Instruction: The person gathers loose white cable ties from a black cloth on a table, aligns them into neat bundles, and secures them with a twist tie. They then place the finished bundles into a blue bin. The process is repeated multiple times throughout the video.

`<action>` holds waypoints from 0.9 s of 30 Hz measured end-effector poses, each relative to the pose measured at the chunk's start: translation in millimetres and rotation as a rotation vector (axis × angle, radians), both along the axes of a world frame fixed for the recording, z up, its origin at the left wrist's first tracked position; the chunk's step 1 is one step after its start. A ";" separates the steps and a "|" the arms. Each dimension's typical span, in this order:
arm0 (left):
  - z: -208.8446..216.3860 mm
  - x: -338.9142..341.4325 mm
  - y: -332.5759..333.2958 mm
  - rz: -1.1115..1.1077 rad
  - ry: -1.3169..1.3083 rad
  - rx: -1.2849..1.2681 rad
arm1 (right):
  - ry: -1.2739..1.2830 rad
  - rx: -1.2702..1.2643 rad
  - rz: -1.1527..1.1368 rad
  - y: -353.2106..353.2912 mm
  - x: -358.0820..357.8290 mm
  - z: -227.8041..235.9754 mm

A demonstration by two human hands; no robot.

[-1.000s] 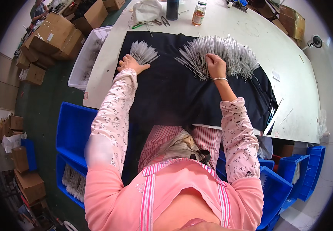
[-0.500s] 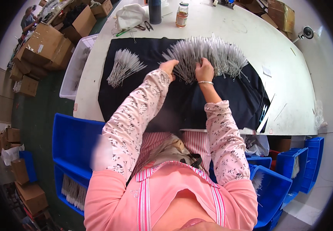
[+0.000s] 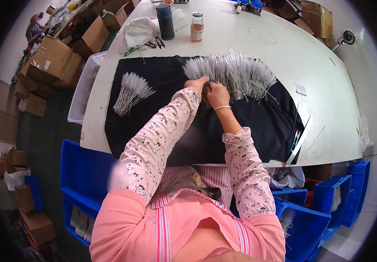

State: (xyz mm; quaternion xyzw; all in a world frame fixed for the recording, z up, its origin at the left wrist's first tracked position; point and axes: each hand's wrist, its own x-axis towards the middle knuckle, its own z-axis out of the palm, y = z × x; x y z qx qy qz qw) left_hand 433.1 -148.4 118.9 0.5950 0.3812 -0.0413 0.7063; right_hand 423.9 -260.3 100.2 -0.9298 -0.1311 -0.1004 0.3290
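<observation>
A wide heap of thin straw-cleaning brushes (image 3: 245,74), with white bristles and looped wire ends, lies on the black cloth (image 3: 162,131). At the heap's left near end, my left hand (image 3: 196,83) is closed about a cluster of brushes, its fingers partly hidden. Just right of it my right hand (image 3: 218,94) grips the wire stems of the same cluster, fingers bent and close to the left ones. Apart to the left, a smaller bundle of brushes (image 3: 131,92) lies fanned out, bristles pointing away from me.
On the white table (image 3: 332,105) stand a dark bottle (image 3: 165,22) and a glass jar (image 3: 197,27), beside a white cloth bag (image 3: 140,32) and small snips (image 3: 159,43). Blue bins (image 3: 83,168) flank me below the table. Cardboard boxes (image 3: 51,61) are stacked far left, near another person (image 3: 34,29).
My right hand has moved left along the heap to meet the left hand, which has shifted slightly right. The whole view has tilted, so the table sits lower.
</observation>
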 end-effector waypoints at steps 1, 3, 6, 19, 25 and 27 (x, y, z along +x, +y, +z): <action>-2.0 2.8 -5.9 0.067 -0.022 0.062 | 0.004 -0.013 0.008 0.5 -0.6 -0.3; -14.1 11.4 -14.3 0.206 -0.066 0.189 | -0.012 -0.003 0.058 4.3 -0.5 -1.8; -22.3 12.4 -0.9 0.005 0.000 0.061 | 0.005 0.043 0.140 2.8 -5.6 6.5; -99.8 22.8 25.6 0.066 -0.430 -0.059 | 0.215 0.003 0.031 21.8 10.5 1.1; -75.3 19.0 17.4 0.167 -0.224 -0.206 | 0.305 0.294 0.209 9.6 17.5 -5.9; -27.0 -4.0 -2.8 0.248 -0.131 0.092 | 0.278 0.340 0.191 2.3 14.0 -10.3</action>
